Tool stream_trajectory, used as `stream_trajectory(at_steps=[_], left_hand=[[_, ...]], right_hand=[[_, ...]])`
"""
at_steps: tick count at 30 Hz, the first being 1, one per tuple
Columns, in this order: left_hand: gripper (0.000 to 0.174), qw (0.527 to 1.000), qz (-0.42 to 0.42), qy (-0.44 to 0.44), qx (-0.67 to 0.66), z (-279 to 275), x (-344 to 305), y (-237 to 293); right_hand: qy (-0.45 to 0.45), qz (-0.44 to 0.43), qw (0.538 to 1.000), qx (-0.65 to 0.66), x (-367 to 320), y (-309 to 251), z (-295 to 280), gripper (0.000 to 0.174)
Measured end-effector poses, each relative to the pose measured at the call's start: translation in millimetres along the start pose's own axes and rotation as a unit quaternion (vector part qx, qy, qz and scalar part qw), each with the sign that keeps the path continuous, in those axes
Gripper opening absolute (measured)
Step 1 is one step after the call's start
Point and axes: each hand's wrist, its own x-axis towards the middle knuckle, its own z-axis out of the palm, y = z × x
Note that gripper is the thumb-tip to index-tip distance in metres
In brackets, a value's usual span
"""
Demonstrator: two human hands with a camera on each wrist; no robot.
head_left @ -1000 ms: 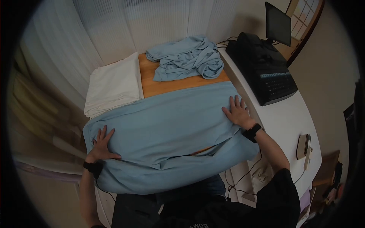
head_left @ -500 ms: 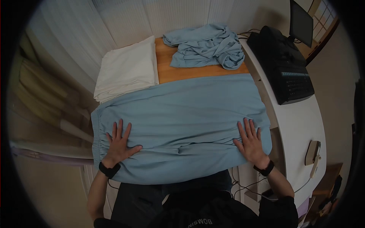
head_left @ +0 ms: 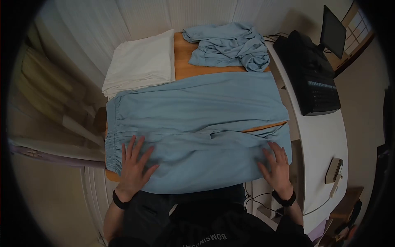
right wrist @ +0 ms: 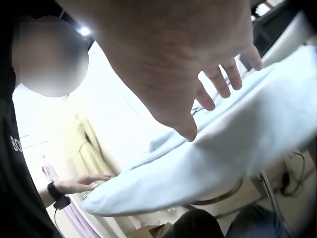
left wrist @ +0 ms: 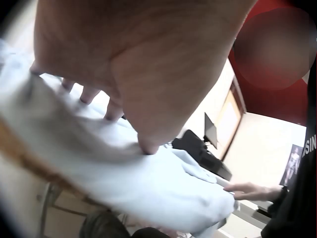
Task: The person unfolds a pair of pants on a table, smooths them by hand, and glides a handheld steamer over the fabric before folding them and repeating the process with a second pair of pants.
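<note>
Light blue trousers (head_left: 197, 101) lie spread across the wooden table (head_left: 181, 70), gathered elastic waistband (head_left: 110, 140) at the left and legs toward the right. A gap between the two legs shows a strip of wood. My left hand (head_left: 136, 166) is spread over the near leg close to the waistband, fingers apart. Toward the hem end, my right hand (head_left: 276, 171) is over the same leg, fingers spread and slightly bent. In the left wrist view the left thumb and fingertips are right at the cloth. The right wrist view shows the right hand (right wrist: 173, 64) low over the fabric, gripping nothing.
Folded white cloth (head_left: 140, 59) sits at the back left. Behind the trousers lies a crumpled blue garment (head_left: 228, 47). On the white counter (head_left: 317, 140) at the right stand a black keyboard machine (head_left: 306, 74) with a screen and a small boxy device (head_left: 333, 171). Curtains hang at the left.
Both hands have drawn back toward the body over the near leg, the right hand coming down from the far side. The near leg lies flatter, and the waistband and leg gap show more.
</note>
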Motion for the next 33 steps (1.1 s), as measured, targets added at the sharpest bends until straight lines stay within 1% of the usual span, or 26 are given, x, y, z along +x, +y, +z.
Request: stream_trajectory(at_steps=[1, 3, 4, 5, 6, 7, 8, 9, 11, 12, 14, 15, 17, 18, 19, 21, 22, 24, 25, 26, 27, 28, 29, 31, 32, 33], left_hand=[[0.066, 1.0, 0.008, -0.009, 0.0, 7.6, -19.7, 0.4], [0.076, 0.992, -0.11, -0.04, -0.053, 19.1, -47.2, -2.4], [0.076, 0.992, -0.105, -0.045, -0.055, 24.6, -47.6, -6.4], [0.082, 0.991, -0.121, -0.034, -0.037, 33.7, -48.4, -9.9], [0.088, 0.99, -0.138, -0.021, -0.017, 41.8, -48.6, -12.0], [0.088, 0.99, -0.137, -0.024, -0.015, 46.1, -42.8, -11.6], [0.092, 0.991, -0.13, -0.031, 0.002, 47.1, -29.3, -9.8], [0.096, 0.991, -0.127, -0.037, 0.019, 47.9, -16.9, -10.0], [0.097, 0.99, -0.132, -0.028, 0.026, 43.3, -1.8, -12.5], [0.097, 0.99, -0.133, -0.055, 0.008, 36.3, 2.7, -10.1], [0.099, 0.988, -0.124, -0.092, -0.024, 28.1, -0.9, -11.0], [0.099, 0.988, -0.128, -0.085, -0.021, 26.7, -5.0, -10.4], [0.099, 0.988, -0.118, -0.087, -0.041, 29.0, -19.6, -3.2], [0.099, 0.988, -0.121, -0.083, -0.039, 31.7, -28.9, 3.6], [0.099, 0.989, -0.121, -0.081, -0.036, 34.0, -38.5, 11.4], [0.099, 0.988, -0.116, -0.105, -0.011, 30.4, -51.6, 27.6], [0.099, 0.987, -0.123, -0.101, -0.01, 24.3, -55.3, 31.0], [0.088, 0.991, -0.097, -0.095, -0.016, 17.0, -61.9, 34.7], [0.088, 0.99, -0.108, -0.093, -0.019, 16.0, -62.8, 31.0], [0.082, 0.989, -0.128, -0.032, -0.069, 13.1, -58.6, 23.1], [0.076, 0.982, -0.144, 0.031, -0.117, 9.2, -51.2, 16.0], [0.068, 0.973, -0.161, 0.082, -0.141, 4.6, -41.8, 11.5], [0.068, 0.974, -0.161, 0.081, -0.137, 5.5, -34.2, 4.2], [0.081, 0.972, -0.224, 0.052, -0.045, 16.1, -23.2, -14.5], [0.081, 0.972, -0.225, 0.052, -0.042, 19.3, -22.9, -18.0], [0.088, 0.975, -0.223, -0.013, -0.015, 23.7, -21.4, -19.0]], right_hand=[[-0.004, 0.011, 1.0, 0.003, -20.9, -5.4, 11.2, 0.059], [-0.008, 0.088, 0.995, 0.045, -51.4, -10.6, 33.6, 0.065], [-0.039, 0.087, 0.995, -0.011, -56.1, -10.3, 39.6, 0.078], [-0.042, 0.091, 0.995, -0.011, -54.3, -7.9, 41.4, 0.078], [-0.029, 0.092, 0.995, -0.008, -46.0, -5.4, 42.1, 0.087], [-0.015, 0.092, 0.996, -0.004, -35.6, -2.9, 41.4, 0.096], [-0.04, 0.078, 0.996, -0.014, -22.1, 6.5, 37.0, 0.107], [-0.039, 0.072, 0.997, -0.01, -12.9, 13.9, 29.2, 0.107], [-0.157, 0.049, 0.986, -0.02, 7.1, 29.2, 8.4, 0.113], [-0.152, 0.035, 0.988, -0.017, 14.0, 43.4, -0.1, 0.113], [-0.253, 0.017, 0.96, 0.12, 22.3, 76.5, -14.7, 0.112], [-0.248, 0.01, 0.961, 0.12, 29.7, 89.5, -14.0, 0.112], [-0.219, 0.076, 0.964, 0.133, 46.2, 102.9, -4.5, 0.104], [-0.178, 0.108, 0.973, 0.099, 58.0, 95.5, 1.5, 0.09], [-0.176, 0.105, 0.974, 0.1, 64.6, 92.7, 8.9, 0.09], [-0.097, 0.107, 0.987, -0.07, 77.8, 87.2, 24.5, 0.078], [-0.095, 0.1, 0.988, -0.069, 88.8, 71.0, 9.8, 0.078], [-0.339, 0.161, 0.923, -0.084, 114.1, 21.1, -34.0, 0.068], [-0.342, 0.151, 0.923, -0.089, 114.7, 6.6, -27.0, 0.068], [-0.19, 0.025, 0.977, -0.093, 107.7, -5.2, -15.0, 0.065], [-0.028, -0.099, 0.991, -0.089, 105.3, -16.5, -4.6, 0.063], [-0.038, -0.138, 0.988, -0.059, 109.7, -29.2, 3.8, 0.066], [-0.037, -0.138, 0.988, -0.055, 111.3, -30.4, 13.8, 0.066], [-0.126, -0.086, 0.986, -0.07, 113.2, -34.8, 35.4, 0.074], [-0.126, -0.087, 0.986, -0.067, 114.9, -31.8, 40.6, 0.074], [-0.128, -0.02, 0.987, -0.093, 117.6, -20.1, 42.0, 0.079]])
